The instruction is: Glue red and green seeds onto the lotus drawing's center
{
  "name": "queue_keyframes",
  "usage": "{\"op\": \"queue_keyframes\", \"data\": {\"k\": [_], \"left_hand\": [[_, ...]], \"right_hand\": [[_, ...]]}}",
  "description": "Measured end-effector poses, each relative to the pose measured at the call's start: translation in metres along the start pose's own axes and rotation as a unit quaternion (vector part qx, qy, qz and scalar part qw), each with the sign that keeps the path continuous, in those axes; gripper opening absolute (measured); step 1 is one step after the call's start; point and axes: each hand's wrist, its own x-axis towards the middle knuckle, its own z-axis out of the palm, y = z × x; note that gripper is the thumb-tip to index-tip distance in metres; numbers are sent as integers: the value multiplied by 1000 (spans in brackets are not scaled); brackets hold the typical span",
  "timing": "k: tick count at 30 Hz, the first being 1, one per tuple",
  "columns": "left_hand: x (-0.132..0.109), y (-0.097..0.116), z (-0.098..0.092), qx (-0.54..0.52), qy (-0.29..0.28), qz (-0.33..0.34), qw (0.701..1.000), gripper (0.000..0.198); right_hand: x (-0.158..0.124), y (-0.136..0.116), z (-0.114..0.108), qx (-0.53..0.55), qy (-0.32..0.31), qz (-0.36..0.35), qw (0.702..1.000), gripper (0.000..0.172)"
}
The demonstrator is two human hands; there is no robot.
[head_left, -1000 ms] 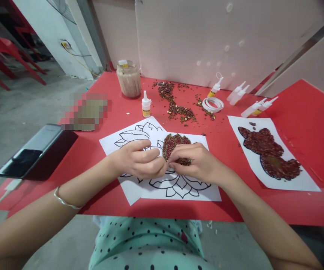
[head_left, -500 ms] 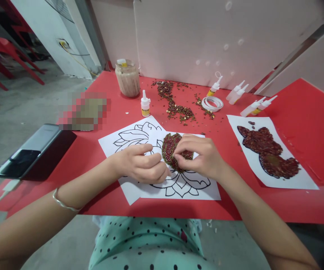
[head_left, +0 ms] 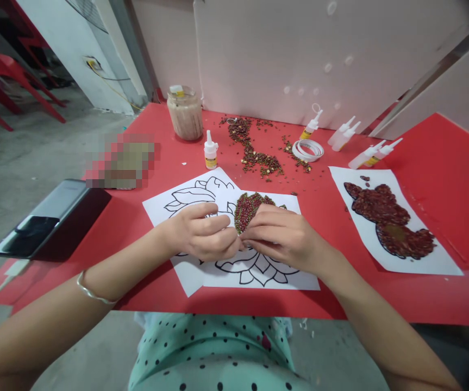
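Note:
Both hands are over a white sheet (head_left: 218, 278) printed with a black flower outline, which overlaps a second printed sheet (head_left: 158, 207). Red and green beans (head_left: 250, 207) cover the upper middle of the flower, partly hidden by my right hand (head_left: 285, 236). Its thumb and fingers are pinched together at the lower left of the bean patch. My left hand (head_left: 207, 231) is curled beside it, fingertips meeting the right ones. Whatever lies between either hand's fingertips is too small or hidden to make out.
Loose beans (head_left: 254, 152) lie scattered behind the sheets. A small glue bottle (head_left: 210, 152), a glass jar (head_left: 185, 117), a tape roll (head_left: 307, 150) and several more bottles stand or lie around. At left rests a phone (head_left: 50, 217); at right, a bean-covered picture (head_left: 385, 217).
My right hand has moved left and down from the middle of the bean patch to meet my left fingertips. My left hand has barely shifted.

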Motion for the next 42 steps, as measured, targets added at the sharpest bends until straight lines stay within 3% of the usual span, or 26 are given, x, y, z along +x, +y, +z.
{"op": "queue_keyframes", "data": {"k": [3,8,15,20,30,34,42], "left_hand": [[6,-2,1,41,89,149,984,21],[11,-5,3,53,120,152,980,21],[7,-7,2,84,106,182,974,26],[6,-9,1,76,128,153,977,17],[3,-12,6,94,152,107,978,13],[3,-13,6,59,141,104,983,18],[4,-10,9,-7,96,-17,995,29]], "right_hand": [[1,-3,3,-81,2,-13,997,15],[2,-3,7,-128,35,-35,990,18],[0,5,1,-54,114,22,992,13],[0,4,2,-6,79,10,997,9],[-3,5,6,-27,38,2,999,10],[0,0,7,-79,27,-2,997,14],[2,-4,12,-217,34,-60,974,21]]}}
